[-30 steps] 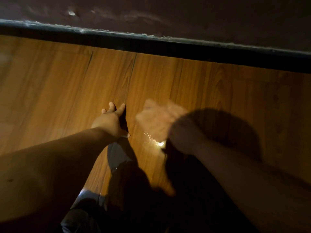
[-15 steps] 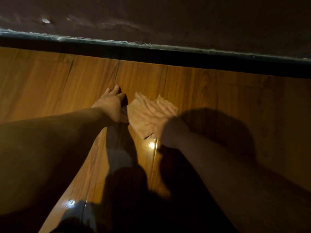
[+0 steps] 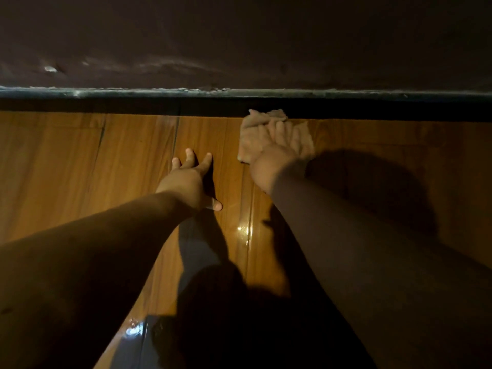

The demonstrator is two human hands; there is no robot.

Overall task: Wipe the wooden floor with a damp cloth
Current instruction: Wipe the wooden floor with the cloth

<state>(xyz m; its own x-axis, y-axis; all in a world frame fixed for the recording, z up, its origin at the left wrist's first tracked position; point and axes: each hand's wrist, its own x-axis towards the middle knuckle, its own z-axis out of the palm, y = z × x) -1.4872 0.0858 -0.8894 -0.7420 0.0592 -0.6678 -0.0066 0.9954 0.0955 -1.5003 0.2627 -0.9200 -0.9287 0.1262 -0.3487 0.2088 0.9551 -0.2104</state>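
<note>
The wooden floor (image 3: 80,169) is made of glossy brown planks that run away from me. A tan cloth (image 3: 253,131) lies flat on it, with its far edge bunched against the dark skirting. My right hand (image 3: 277,158) presses down on the cloth, fingers spread over it, so much of the cloth is hidden. My left hand (image 3: 189,179) rests flat on the bare planks to the left of the cloth, fingers apart, holding nothing. A gap of floor separates the two hands.
A dark skirting board (image 3: 133,105) runs across the far edge of the floor, with a dark wall (image 3: 239,35) above it. A wet shine (image 3: 243,230) marks the planks between my arms. Deep shadow covers the floor at lower right.
My right hand has pushed the cloth away from me and to the right, up to the skirting. My left hand stays planted flat on the planks.
</note>
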